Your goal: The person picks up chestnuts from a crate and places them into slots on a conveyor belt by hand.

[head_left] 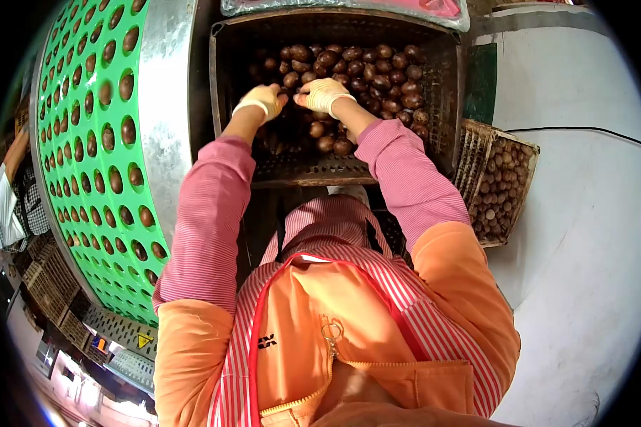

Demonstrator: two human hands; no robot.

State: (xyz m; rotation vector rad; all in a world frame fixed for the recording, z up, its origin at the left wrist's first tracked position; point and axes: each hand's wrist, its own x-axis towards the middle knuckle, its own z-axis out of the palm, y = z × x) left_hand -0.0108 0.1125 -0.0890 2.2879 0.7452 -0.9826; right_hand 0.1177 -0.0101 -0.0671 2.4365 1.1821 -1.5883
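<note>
Left hand (264,100), right hand (325,95), half-curled, at fruits (372,71)

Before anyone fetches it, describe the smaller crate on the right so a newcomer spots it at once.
Find the large, dark, rectangular crate of glossy dark-brown round fruit. Just off its right side, beside the white surface, sits a smaller crate with slatted, yellowish-brown sides. Its round contents look paler and duller than the glossy fruit.

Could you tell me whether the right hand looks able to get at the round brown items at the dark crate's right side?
Probably yes: the right hand is within the dark crate, with no divider or cover visible before the round brown items.
</note>
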